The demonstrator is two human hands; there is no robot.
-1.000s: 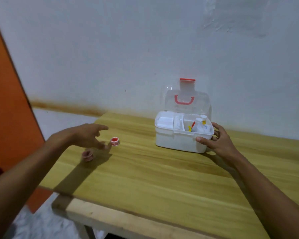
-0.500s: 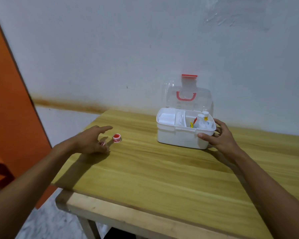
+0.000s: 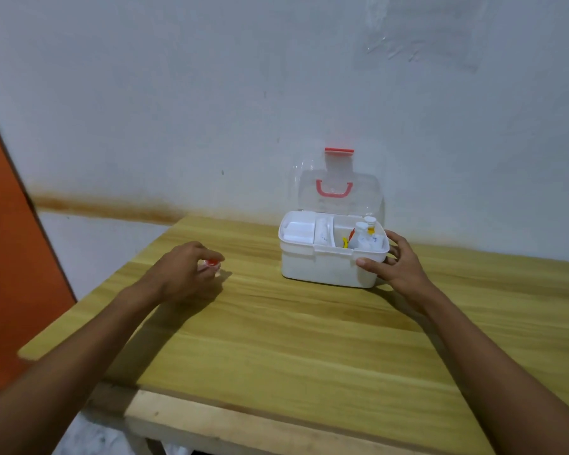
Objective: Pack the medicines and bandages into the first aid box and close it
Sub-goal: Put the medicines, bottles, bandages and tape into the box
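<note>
A white first aid box (image 3: 322,267) stands open at the back of the wooden table (image 3: 293,339). Its clear lid (image 3: 339,195) with a red handle is raised against the wall. Small white bottles (image 3: 363,238) and other items fill its tray. My right hand (image 3: 396,264) grips the box's right front corner. My left hand (image 3: 184,270) is closed around a small roll with a red top (image 3: 211,264), just above the table on the left.
A pale wall rises right behind the box. An orange surface (image 3: 10,251) stands to the left of the table. The table's left and front edges are near my arms.
My left hand moved onto the small red-topped roll and closed its fingers around it. My right hand stayed on the box corner.
</note>
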